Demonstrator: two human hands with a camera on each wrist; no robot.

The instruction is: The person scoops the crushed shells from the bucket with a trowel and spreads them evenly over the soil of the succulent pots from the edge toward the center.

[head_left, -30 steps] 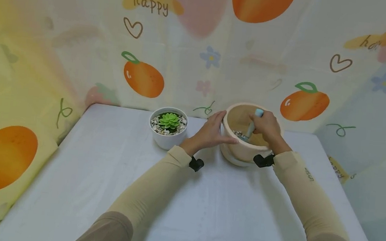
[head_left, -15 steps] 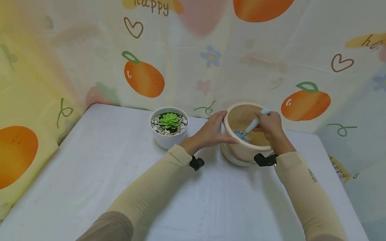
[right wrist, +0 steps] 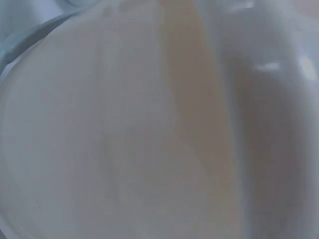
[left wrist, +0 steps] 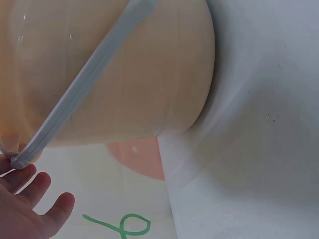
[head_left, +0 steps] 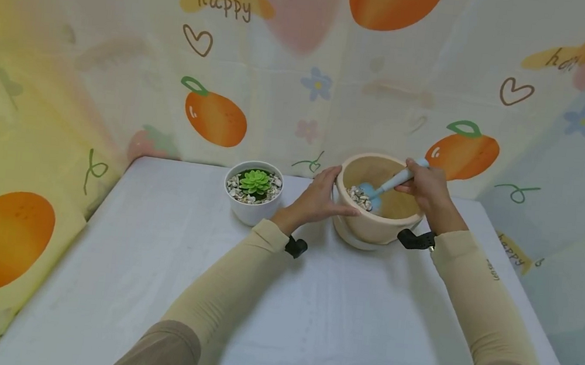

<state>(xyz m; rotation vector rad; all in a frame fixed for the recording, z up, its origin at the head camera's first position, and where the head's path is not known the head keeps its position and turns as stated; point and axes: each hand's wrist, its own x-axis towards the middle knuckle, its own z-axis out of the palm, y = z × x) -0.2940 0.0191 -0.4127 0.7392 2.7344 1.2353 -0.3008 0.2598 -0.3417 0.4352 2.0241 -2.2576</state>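
Note:
A peach bucket (head_left: 372, 228) stands at the back right of the table, with pebbles (head_left: 358, 197) inside near its left wall. My right hand (head_left: 431, 193) grips the handle of a small light blue shovel (head_left: 397, 181). Its blade is down beside the pebbles and its handle leans to the right. At the bucket's left side, my left hand (head_left: 317, 199) rests spread against the rim, thumb along the front. In the left wrist view, a fingertip touches the end of the grey bucket handle (left wrist: 84, 82). The right wrist view shows only the blurred bucket wall (right wrist: 134, 129).
Left of the bucket, a white pot (head_left: 252, 211) holds a green succulent (head_left: 256, 182) among pebbles. A white cloth (head_left: 269, 315) covers the table. Behind it hangs a backdrop (head_left: 273, 104) printed with oranges.
My right hand has moved to the right, and the shovel's handle leans further that way. More pebbles show beside the blade. The left hand keeps its place on the bucket.

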